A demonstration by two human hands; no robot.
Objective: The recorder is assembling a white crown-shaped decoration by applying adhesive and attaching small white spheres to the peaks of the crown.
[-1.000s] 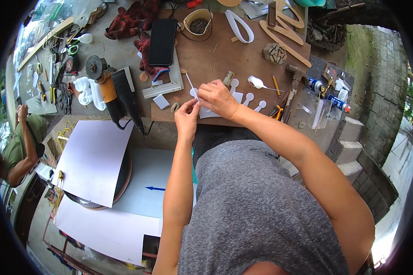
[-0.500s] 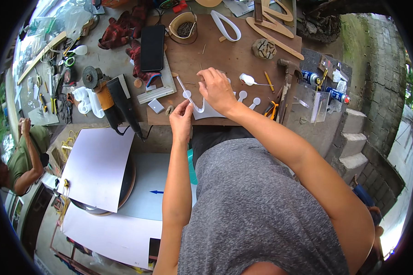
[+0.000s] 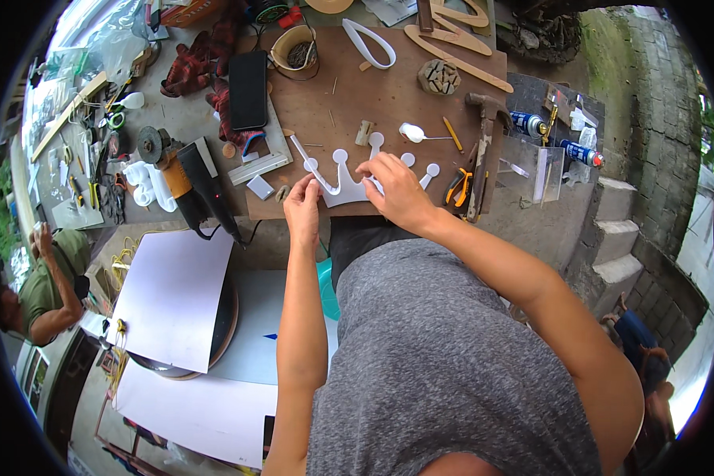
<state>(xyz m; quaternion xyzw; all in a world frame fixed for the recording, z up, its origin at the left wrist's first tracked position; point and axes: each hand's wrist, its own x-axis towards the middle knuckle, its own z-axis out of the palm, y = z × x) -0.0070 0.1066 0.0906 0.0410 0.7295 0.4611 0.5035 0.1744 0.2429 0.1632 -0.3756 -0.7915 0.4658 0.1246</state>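
1. Angle grinder (image 3: 202,186), black and orange, lies at the left edge of the brown board (image 3: 389,87), its cord trailing down.
2. Left hand (image 3: 303,210) pinches the left part of the white crown-shaped cutout (image 3: 339,181), fingers bent on its rim.
3. Cutout rests flat on the board's near edge, between both hands.
4. Right hand (image 3: 397,190) presses down on the cutout's right half, fingers spread over it.
5. Orange-handled pliers (image 3: 457,187) and a hammer (image 3: 484,147) lie just beside that hand.

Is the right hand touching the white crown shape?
Touching. In the head view the right hand lies on top of the white crown, fingers pressed on its middle, with no gap showing on the brown board.
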